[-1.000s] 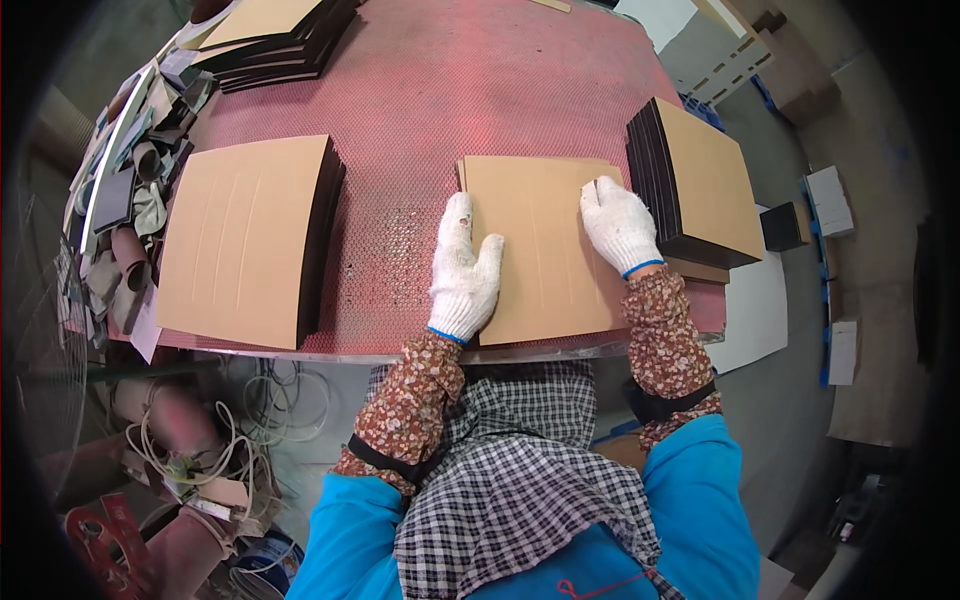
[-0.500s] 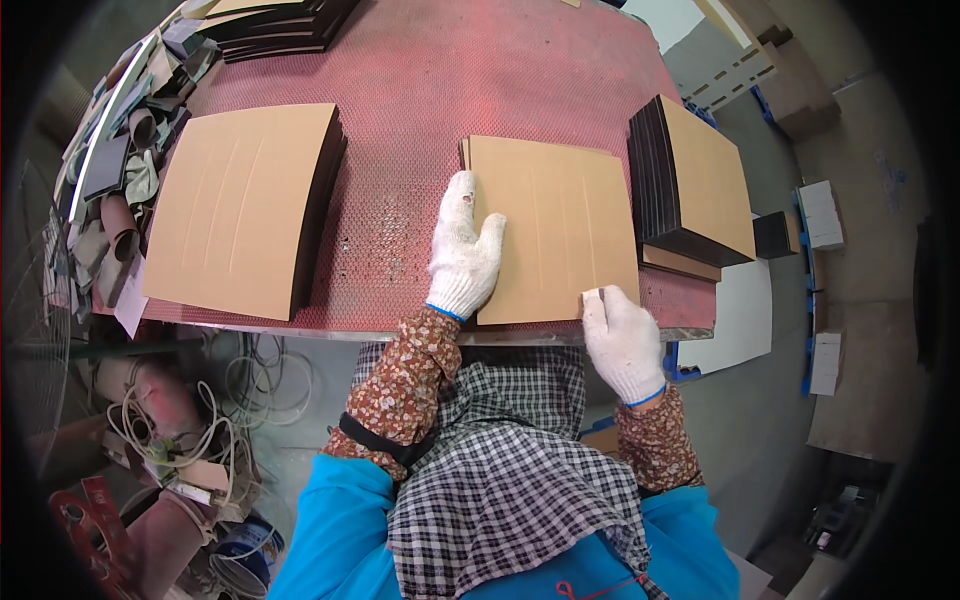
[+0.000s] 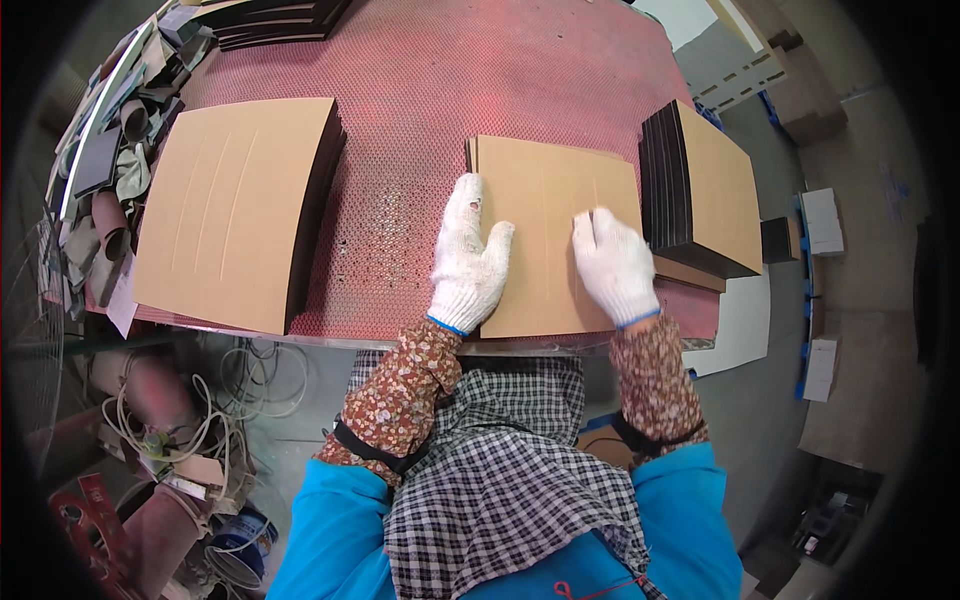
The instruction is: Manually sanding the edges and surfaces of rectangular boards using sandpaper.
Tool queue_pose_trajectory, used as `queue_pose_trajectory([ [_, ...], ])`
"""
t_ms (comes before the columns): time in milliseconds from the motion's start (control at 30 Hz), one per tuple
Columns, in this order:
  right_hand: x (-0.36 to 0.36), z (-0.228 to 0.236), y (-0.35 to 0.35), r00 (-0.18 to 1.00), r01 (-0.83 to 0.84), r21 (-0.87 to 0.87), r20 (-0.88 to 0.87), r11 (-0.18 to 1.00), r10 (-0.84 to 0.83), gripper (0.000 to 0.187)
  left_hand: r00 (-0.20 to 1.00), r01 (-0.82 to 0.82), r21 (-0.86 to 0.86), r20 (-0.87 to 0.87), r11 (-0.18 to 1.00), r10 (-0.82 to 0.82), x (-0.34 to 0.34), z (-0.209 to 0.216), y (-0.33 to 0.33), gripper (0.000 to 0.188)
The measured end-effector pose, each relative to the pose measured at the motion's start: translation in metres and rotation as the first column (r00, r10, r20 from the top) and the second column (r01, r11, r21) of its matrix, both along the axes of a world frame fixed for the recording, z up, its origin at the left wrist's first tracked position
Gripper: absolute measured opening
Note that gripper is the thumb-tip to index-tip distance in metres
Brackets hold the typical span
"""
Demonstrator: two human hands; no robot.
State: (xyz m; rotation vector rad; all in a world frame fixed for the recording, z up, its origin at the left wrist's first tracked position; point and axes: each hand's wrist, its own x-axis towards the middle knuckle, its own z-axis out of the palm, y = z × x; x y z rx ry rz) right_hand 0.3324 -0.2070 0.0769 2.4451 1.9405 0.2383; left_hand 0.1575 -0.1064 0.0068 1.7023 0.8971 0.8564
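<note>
A tan board (image 3: 540,260) with faint straight creases lies on a low stack near the table's front edge. My left hand (image 3: 468,255), in a white knitted glove, rests on the board's left edge, fingers stretched forward and thumb apart. Over the right part of the board is my gloved right hand (image 3: 615,262), its fingers pinched together along a crease. A small dark bit shows at the fingertips, too little to name. Close by on the right stands a taller stack of tan boards (image 3: 718,190) with black sides.
Another thick stack (image 3: 235,210) stands at the left of the red mesh-covered table (image 3: 400,150). Dark boards (image 3: 275,25) lie at the far left. Scraps and rolls (image 3: 115,200) crowd the left edge; hoses and a blue bucket (image 3: 240,545) are below.
My right hand has moved forward along the crease from the board's front edge to its middle, fingers still pinched. My left hand stays at the left edge.
</note>
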Motion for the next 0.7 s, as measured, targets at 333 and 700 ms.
queue_pose_trajectory([
  [333,0.019,0.005,0.048,0.998,0.032,0.097,-0.054,0.995,-0.027,0.026,0.999,-0.029,0.012,0.019,1.000,0.029,0.001,0.000,-0.001,0.067],
  [700,-0.064,0.038,-0.077,0.862,0.260,-0.195,-0.394,0.946,-0.318,0.027,0.995,-0.071,0.035,0.077,0.997,0.068,0.004,-0.004,-0.001,0.065],
])
